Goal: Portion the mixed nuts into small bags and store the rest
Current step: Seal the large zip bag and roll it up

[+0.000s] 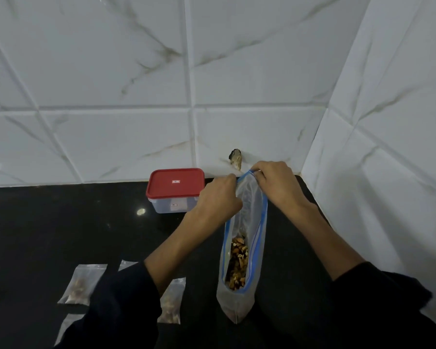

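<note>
While both hands work at its far end, the large zip bag stands on the black, glossy desk, its mouth gaping along most of its length; clear, soft plastic, blue zip strip on each lip; mixed nuts lie loose in the bottom, brown and tan, irregular pieces. Left hand pinches the left lip of the bag near the far corner, fingers curled; right hand pinches the same corner from the right, fingertips on the blue strip; dark sleeves cover both forearms below the wrists.

Small bags lie flat on the desk at lower left, each thin, clear and rectangular: one with a little heap of nuts at its lower end; a second just beside the left sleeve, also holding nuts; two more partly hidden by the sleeve, contents not readable.

Rectangular container sits behind the left hand near the wall; translucent body, red lid with rounded corners, lid on. Wall: white marble-pattern tiles, grey veins; a chipped hole shows at the tile base, just above the right hand.
</note>
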{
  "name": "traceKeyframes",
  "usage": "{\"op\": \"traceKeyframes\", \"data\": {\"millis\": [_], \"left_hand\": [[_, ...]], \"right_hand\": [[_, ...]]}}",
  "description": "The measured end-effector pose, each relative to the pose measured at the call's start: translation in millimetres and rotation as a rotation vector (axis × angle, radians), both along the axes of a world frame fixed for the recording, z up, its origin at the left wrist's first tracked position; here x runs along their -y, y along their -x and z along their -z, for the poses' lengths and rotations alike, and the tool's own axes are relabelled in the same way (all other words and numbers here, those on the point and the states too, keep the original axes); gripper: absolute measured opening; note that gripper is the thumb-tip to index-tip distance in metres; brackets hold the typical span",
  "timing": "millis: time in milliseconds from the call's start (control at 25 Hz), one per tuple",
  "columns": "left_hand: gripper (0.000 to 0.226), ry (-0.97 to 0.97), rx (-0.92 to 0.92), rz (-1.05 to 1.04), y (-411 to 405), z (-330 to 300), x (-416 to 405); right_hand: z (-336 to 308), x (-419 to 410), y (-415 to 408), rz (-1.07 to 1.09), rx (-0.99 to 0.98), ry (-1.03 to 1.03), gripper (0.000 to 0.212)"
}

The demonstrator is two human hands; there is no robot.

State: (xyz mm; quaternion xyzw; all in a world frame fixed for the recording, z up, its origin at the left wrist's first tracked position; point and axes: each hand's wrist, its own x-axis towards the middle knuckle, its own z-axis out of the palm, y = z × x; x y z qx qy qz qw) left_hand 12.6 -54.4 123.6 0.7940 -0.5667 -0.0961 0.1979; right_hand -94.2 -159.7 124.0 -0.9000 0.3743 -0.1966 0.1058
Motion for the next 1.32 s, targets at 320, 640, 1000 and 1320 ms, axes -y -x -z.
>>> {"op": "traceKeyframes", "data": {"millis": [320, 640, 1000, 1320], "left_hand": [[0.008, -0.013, -0.167, -0.095, 7.8, -4.2, -21.7], [0.038, -0.196, -0.171, 0.223, 38.5, -12.3, -101.5], [0.015, -0.044, -0.174, 0.221, 40.3, 20.8, -97.0], [0.01, 0.057, -0.428, 0.08, 54.7, 10.8, -12.8]], "right_hand": [[-4.0, -29.1, 16.0, -0.002, 0.301, -0.364, 0.036], [75.5, -82.7, 81.9, 0.186, 0.461, -0.856, 0.023], [123.7, -114.9, 97.4, 0.16, 0.33, -0.998, 0.029], [135.1, -102.6, 101.3, 0.228, 0.204, -0.931, 0.057]]}}
